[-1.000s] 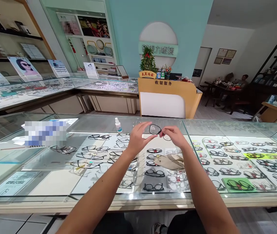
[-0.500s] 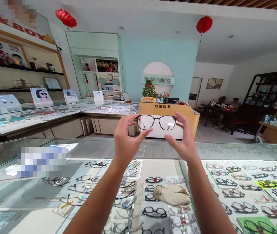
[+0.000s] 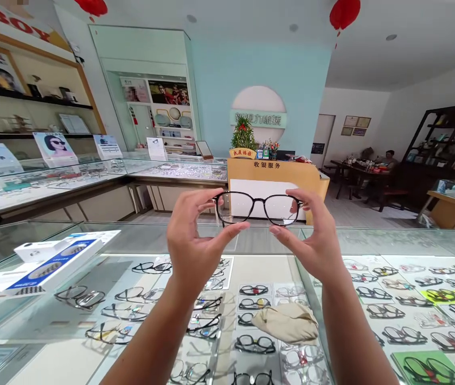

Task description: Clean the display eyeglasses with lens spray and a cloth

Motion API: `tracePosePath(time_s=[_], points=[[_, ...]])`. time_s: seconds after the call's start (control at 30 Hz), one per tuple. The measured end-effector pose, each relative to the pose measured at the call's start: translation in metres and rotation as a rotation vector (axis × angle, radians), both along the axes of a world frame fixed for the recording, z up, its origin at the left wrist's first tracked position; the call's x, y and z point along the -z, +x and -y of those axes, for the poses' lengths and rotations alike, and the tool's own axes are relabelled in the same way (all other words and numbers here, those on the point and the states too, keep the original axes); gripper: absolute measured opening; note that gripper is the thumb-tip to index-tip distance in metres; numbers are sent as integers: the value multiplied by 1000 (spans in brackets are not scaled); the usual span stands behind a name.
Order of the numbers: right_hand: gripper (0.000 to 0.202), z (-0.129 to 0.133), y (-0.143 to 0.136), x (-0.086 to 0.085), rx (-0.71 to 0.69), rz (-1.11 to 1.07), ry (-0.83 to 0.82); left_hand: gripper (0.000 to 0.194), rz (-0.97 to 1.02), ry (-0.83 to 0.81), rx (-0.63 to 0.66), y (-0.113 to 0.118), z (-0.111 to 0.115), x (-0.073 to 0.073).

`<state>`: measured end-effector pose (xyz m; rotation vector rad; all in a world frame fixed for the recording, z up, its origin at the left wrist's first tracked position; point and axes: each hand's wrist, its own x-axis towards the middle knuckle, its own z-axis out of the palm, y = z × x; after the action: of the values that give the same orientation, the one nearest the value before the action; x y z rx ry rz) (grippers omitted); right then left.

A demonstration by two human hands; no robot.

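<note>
A pair of black-rimmed eyeglasses with clear lenses is held up level in front of me, above the glass display counter. My left hand grips the left end of the frame near the hinge, thumb below the lens. At the other end, my right hand holds the right hinge side, its thumb under the right lens. The temples are mostly hidden behind the lenses and fingers. A beige cloth lies on the counter glass below, between my forearms.
Rows of eyeglasses sit inside the counter. On its left stands a blue and white box. Farther back are a wooden cashier desk, a potted plant and more glass showcases. One person sits at a table far right.
Both hands and the eyeglasses have come closer and appear larger, with the hands slightly farther apart. The camera view has tilted down a little.
</note>
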<state>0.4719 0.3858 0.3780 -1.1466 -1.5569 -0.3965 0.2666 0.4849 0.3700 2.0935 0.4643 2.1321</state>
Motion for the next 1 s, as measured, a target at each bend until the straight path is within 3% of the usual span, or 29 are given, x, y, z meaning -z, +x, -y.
tracePosePath(time_s=[0.3,0.67,1.0], points=[[51,4,-6,0,34,-39,11,59,5,-9,-40,0,1,3],[55,3,-4,2,-51,-177,-119,63,-10,36,-112,-1,1,5],[52,2,-6,1,-90,-166,-199,69,2,74,-200,-4,5,5]])
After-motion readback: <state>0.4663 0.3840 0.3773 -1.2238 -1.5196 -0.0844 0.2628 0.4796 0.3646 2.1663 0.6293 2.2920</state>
